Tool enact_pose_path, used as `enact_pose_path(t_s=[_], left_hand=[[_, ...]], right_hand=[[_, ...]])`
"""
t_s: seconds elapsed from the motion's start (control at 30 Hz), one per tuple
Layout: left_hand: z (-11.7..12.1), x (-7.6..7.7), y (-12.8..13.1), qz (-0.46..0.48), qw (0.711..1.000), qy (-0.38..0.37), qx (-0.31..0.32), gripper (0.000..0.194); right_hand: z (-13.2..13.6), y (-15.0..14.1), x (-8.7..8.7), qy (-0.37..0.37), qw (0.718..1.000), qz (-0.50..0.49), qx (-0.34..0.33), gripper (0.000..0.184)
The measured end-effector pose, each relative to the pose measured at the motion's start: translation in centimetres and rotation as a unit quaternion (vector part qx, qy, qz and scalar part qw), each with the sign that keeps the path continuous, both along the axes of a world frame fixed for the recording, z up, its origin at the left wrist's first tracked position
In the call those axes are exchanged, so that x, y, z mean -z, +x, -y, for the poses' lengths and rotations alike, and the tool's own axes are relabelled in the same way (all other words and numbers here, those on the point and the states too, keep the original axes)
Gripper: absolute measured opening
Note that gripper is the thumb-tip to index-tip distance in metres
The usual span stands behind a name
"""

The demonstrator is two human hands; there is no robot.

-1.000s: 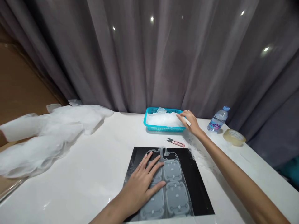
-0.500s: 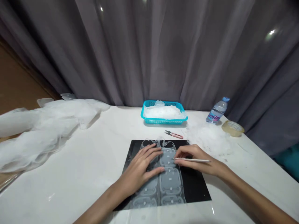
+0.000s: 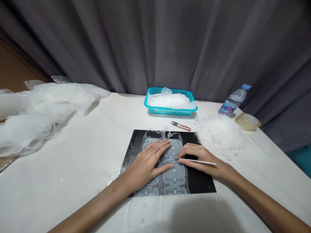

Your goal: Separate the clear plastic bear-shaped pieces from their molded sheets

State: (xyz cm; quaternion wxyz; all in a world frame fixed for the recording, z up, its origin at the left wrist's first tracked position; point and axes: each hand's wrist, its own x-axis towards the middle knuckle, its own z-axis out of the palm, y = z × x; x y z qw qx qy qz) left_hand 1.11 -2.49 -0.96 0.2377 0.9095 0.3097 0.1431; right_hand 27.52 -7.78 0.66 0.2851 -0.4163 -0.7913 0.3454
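A translucent moulded sheet [image 3: 173,177] with rounded rectangular panels lies across a black mat [image 3: 200,181], its lower end running past the mat onto the white table. My left hand [image 3: 152,160] rests flat on the sheet's left side, fingers stretched out. My right hand [image 3: 198,158] pinches a thin white stick-like tool [image 3: 202,161], shaped like a slim pen or craft knife. Its tip meets the sheet's right column between two panels; the fingertips hide the very end. Beyond the mat lie pink-handled thread snips [image 3: 181,126].
A blue basket [image 3: 170,111] with white translucent pieces stands at the back. White scraps [image 3: 221,132] are heaped at right, near a water bottle [image 3: 234,100] and a tape roll [image 3: 247,121]. Translucent sheets [image 3: 60,100] pile up at left, beside a cardboard box [image 3: 14,63]. A grey curtain [image 3: 136,45] hangs behind.
My right hand has come from beside the basket down to the sheet, carrying the white tool, then slightly further down the right column. My left hand stays flat on the sheet. The view has tilted.
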Motion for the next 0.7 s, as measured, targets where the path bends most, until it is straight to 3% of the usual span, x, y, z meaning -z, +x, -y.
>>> enact_pose_path(t_s=[0.17,0.3,0.43,0.7], left_hand=[[0.1,0.0,0.3,0.005,1.0,-0.004,-0.003,0.069],[0.0,0.2,0.3,0.019,1.0,0.006,-0.003,0.071],[0.0,0.3,0.4,0.013,1.0,0.027,-0.009,0.072],[-0.1,0.2,0.6,-0.008,0.999,0.054,-0.005,0.072]], right_hand=[[0.2,-0.1,-0.2,0.001,1.0,0.017,-0.008,0.016],[0.3,-0.4,0.4,0.104,0.991,0.079,-0.034,0.015],[0.5,-0.5,0.9,0.233,0.962,0.138,-0.048,0.017],[0.7,-0.7,1.1,0.292,0.941,0.172,-0.021,0.016]])
